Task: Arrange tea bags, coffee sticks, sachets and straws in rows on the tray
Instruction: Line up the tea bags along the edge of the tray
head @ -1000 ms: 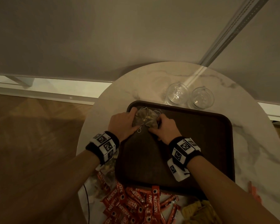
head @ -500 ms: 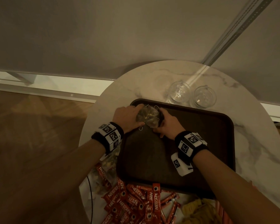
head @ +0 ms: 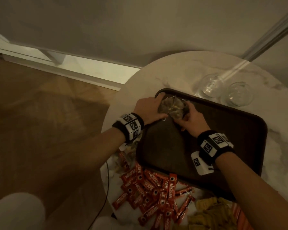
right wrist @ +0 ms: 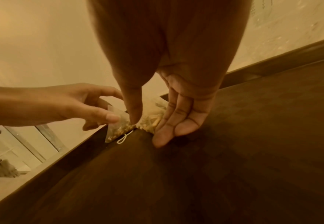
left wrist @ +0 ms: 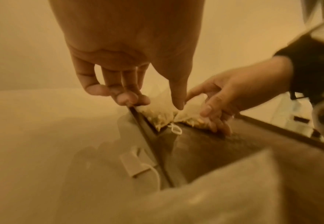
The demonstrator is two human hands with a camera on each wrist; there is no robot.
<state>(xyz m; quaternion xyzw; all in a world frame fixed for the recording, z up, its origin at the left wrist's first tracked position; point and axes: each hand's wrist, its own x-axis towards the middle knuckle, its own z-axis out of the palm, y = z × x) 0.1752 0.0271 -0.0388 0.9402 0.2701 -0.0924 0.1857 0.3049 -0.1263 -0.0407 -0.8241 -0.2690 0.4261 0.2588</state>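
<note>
Two pyramid tea bags (head: pixel 172 107) filled with pale loose tea lie side by side in the far left corner of the dark brown tray (head: pixel 214 146). My left hand (head: pixel 159 107) pinches the left tea bag (right wrist: pixel 117 125) between thumb and curled fingers against the tray rim (left wrist: pixel 138 115). My right hand (head: pixel 184 114) has straight fingers (right wrist: pixel 168 125) set on the tray floor against the right tea bag (right wrist: pixel 153 119), with its thumb tip down between the two bags. A white string loop (left wrist: pixel 176 129) lies in front of them.
Two clear glasses (head: pixel 209 87) (head: pixel 239 93) stand beyond the tray on the round marble table (head: pixel 148 80). Red coffee sticks (head: pixel 150 185) are piled at the near edge, yellow sachets (head: pixel 209 211) to their right, more tea bags (head: pixel 130 148) under my left wrist. A thin cable (head: pixel 106 188) hangs there.
Both hands have slid the two tea bags a little farther into the tray's far left corner. My head view has shifted, so the table sits more to the right.
</note>
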